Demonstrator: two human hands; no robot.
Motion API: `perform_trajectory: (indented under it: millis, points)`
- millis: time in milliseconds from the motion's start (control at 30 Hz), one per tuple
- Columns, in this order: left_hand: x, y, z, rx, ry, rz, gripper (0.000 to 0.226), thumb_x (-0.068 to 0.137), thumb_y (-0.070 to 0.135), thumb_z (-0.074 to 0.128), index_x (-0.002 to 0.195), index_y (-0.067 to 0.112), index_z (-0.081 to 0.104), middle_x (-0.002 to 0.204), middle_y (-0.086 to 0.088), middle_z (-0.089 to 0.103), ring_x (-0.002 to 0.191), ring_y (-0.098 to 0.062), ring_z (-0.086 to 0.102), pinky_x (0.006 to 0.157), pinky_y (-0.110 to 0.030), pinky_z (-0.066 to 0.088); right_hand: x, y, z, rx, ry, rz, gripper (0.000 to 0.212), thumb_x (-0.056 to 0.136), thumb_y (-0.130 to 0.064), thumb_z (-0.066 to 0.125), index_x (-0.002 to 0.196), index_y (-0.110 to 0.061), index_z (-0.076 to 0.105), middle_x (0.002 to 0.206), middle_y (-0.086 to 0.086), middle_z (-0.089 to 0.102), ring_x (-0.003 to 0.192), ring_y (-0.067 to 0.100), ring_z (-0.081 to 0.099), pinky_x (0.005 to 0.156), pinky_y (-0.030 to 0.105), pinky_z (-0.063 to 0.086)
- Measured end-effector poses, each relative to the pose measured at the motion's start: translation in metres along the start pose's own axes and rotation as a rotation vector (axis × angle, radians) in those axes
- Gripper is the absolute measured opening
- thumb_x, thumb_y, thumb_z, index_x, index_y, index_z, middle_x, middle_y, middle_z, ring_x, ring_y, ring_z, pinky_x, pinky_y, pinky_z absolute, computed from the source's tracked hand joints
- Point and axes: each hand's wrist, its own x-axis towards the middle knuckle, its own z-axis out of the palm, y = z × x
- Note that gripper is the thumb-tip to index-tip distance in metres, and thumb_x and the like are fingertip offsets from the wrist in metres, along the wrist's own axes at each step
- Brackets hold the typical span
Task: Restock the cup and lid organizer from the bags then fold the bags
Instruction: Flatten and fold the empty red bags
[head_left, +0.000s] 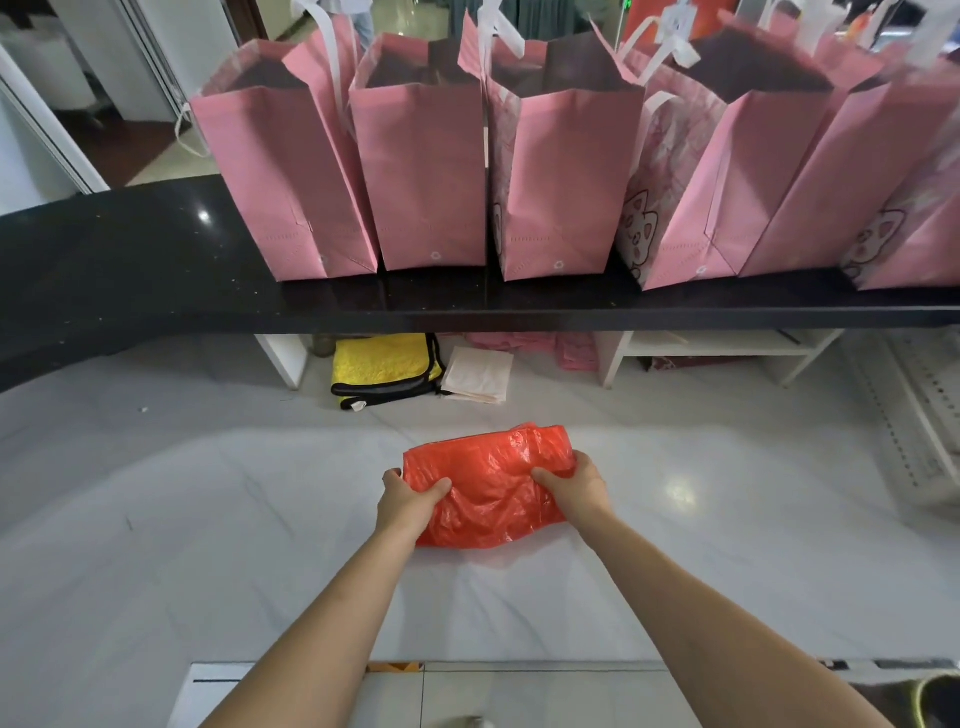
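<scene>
A crumpled red plastic bag (493, 488) lies partly folded on the white marble counter (208, 519) in the middle of the view. My left hand (410, 499) grips its left edge, thumb on top and fingers curled under. My right hand (574, 483) grips its right side, thumb pressed into the plastic. Several upright pink bags (426, 171) with white handles stand in a row on the raised black ledge (130, 249) behind. No cup and lid organizer is in view.
Under the black ledge lie a folded yellow cloth with black trim (384, 366), a stack of pale napkins (478, 374) and a white shelf unit (717, 353). A perforated white panel (914, 410) leans at the right. The counter's front edge runs along the bottom.
</scene>
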Motion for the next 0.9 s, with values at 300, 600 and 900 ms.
perform_trajectory:
  millis: [300,600,900]
  points:
    - [-0.016,-0.004,0.030,-0.049,-0.173,-0.010,0.060,0.067,0.039,0.092,0.111,0.015,0.059,0.108,-0.005,0.072,0.098,-0.026,0.070,0.096,-0.043,0.056,-0.032,0.038,-0.041,0.291,-0.003,0.129,0.030,0.082,-0.042,0.085,0.094,-0.017,0.074,0.087,0.006,0.080,0.083,0.025,0.078,0.082,0.046,0.064]
    - [-0.071,0.015,0.102,-0.014,-0.357,0.159,0.052,0.066,0.038,0.088,0.109,0.019,0.067,0.101,-0.001,0.077,0.091,-0.021,0.075,0.091,-0.044,0.060,-0.097,0.094,-0.123,0.483,0.180,0.120,0.026,0.095,-0.030,0.075,0.107,-0.008,0.071,0.092,0.012,0.079,0.079,0.024,0.078,0.069,0.040,0.065]
    - [-0.198,0.041,0.212,0.040,-0.482,0.412,0.055,0.083,0.034,0.084,0.126,0.025,0.051,0.113,0.005,0.069,0.102,-0.018,0.069,0.097,-0.044,0.057,-0.177,0.173,-0.244,0.640,0.377,0.142,0.023,0.096,-0.040,0.071,0.106,-0.019,0.068,0.096,0.006,0.078,0.080,0.020,0.078,0.063,0.028,0.061]
